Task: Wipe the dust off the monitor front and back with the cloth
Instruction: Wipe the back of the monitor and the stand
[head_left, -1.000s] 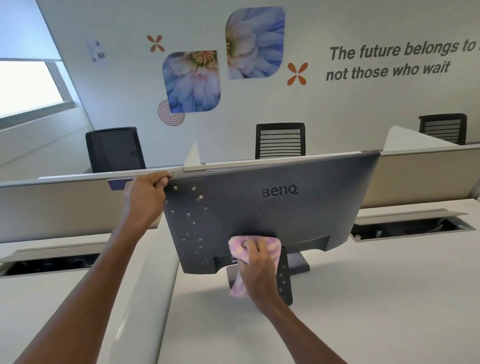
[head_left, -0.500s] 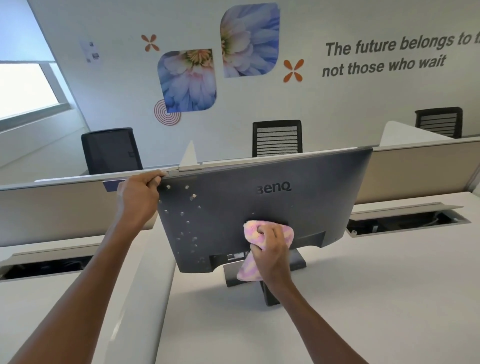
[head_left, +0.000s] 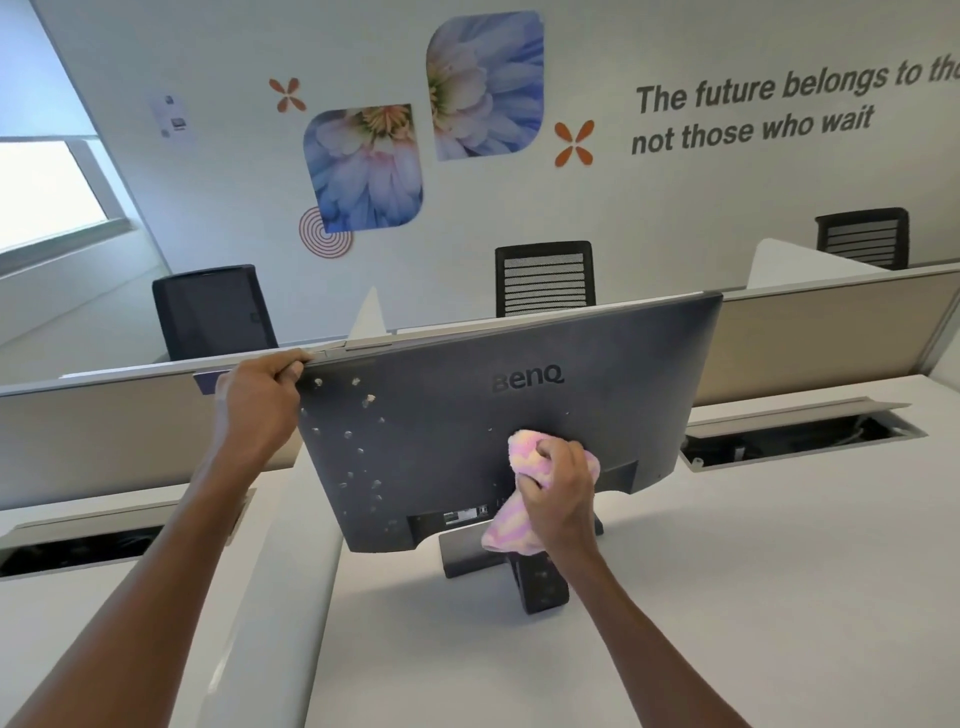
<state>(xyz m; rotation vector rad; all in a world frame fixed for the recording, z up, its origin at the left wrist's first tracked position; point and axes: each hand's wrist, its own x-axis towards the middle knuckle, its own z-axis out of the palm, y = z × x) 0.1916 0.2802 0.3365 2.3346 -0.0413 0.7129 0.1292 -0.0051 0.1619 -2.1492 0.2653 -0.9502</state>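
Note:
The dark grey monitor (head_left: 441, 431) stands on its stand on the white desk with its back toward me, the brand name showing. Pale specks dot the left part of the back panel. My left hand (head_left: 257, 405) grips the monitor's top left corner. My right hand (head_left: 558, 488) presses a bunched pink and yellow cloth (head_left: 524, 457) against the lower middle of the back, just above the stand (head_left: 537, 582). The screen side is hidden from me.
Beige partition panels (head_left: 821, 332) run behind the monitor. Open cable trays (head_left: 800, 436) are sunk in the white desk (head_left: 727, 597) to the right and left. Black office chairs (head_left: 544, 278) stand beyond the partition, in front of a decorated wall.
My right hand has slid the cloth up and to the right across the lower back of the monitor. My left hand has stayed on the top left corner.

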